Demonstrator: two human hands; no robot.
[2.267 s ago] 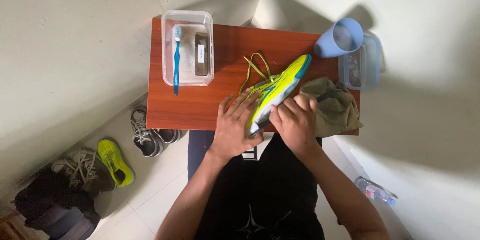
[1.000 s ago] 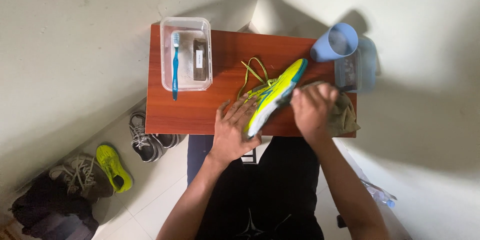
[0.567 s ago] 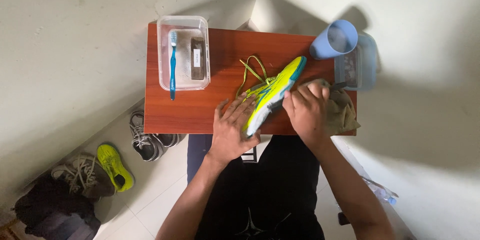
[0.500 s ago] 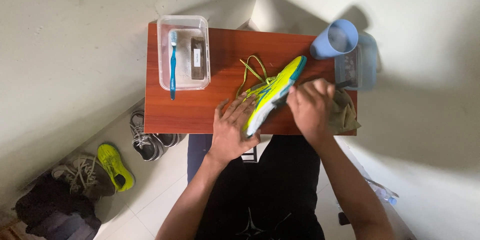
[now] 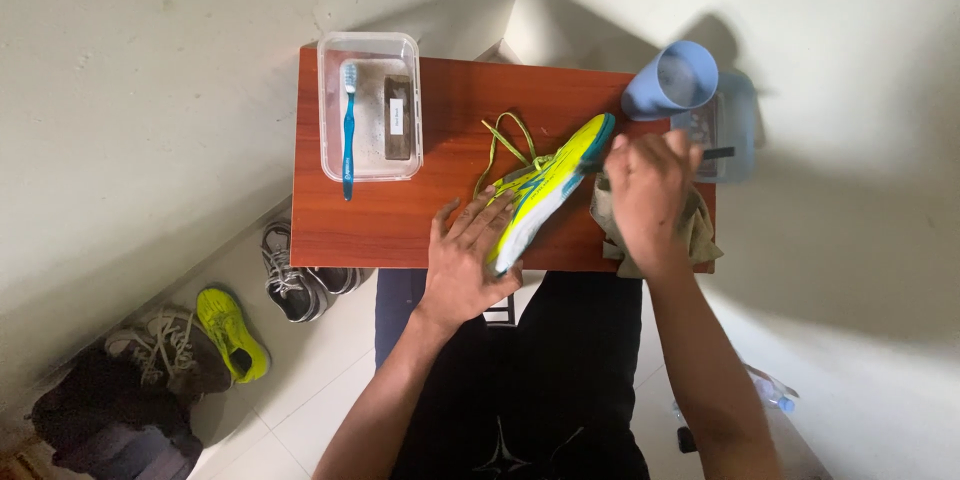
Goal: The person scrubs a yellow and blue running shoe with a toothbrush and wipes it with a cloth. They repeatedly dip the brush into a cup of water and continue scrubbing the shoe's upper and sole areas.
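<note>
A neon-yellow running shoe with teal trim (image 5: pixel 545 192) lies tilted on its side at the near edge of the reddish-brown wooden table (image 5: pixel 400 220), its long axis diagonal with the toe towards the far right corner. The left hand (image 5: pixel 468 258) grasps its heel end, fingers spread. The right hand (image 5: pixel 648 190) rests curled on a crumpled olive cloth (image 5: pixel 695 235) beside the toe; whether it grips is unclear.

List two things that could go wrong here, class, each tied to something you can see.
The blue cup stands at the table's far edge, close to the right hand; a nudge might tip it. The yellow shoe, steadied on its side by the left hand, overhangs the near edge and could slip off.
</note>
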